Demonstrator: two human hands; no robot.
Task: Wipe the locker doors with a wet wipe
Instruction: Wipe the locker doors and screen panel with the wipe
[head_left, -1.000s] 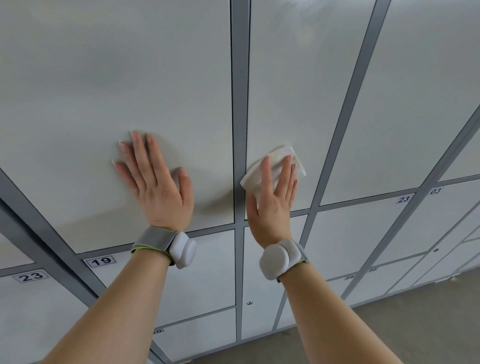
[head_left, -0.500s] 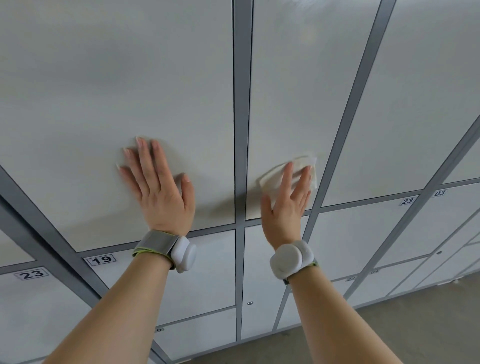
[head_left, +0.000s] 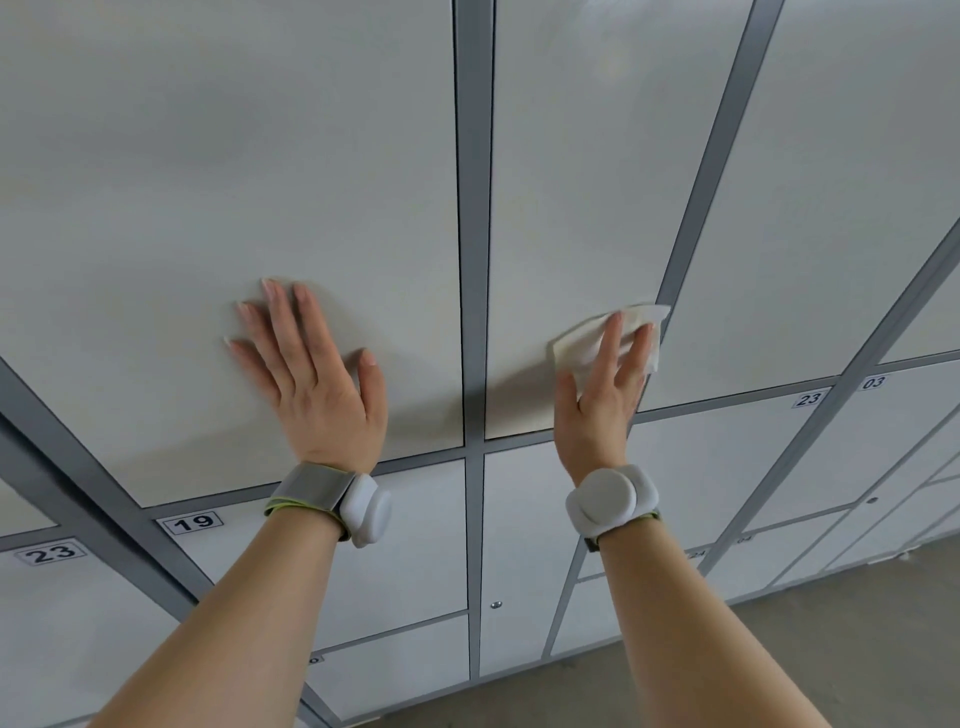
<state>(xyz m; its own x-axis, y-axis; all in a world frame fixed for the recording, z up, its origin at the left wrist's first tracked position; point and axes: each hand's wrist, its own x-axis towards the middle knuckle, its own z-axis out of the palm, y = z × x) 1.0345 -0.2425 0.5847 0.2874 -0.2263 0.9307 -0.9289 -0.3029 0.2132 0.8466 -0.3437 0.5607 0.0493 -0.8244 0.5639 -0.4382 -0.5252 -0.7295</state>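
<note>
While the left hand (head_left: 317, 384) is laid flat, fingers spread, on one locker door (head_left: 208, 156), the straight fingers of the right hand (head_left: 602, 387) are pressed on the wet wipe (head_left: 636, 318), flattened against the next door (head_left: 571, 156) near its right edge.

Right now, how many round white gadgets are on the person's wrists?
2: the left wrist device below the left hand, the right wrist device below the right hand. None looks hidden.
</note>
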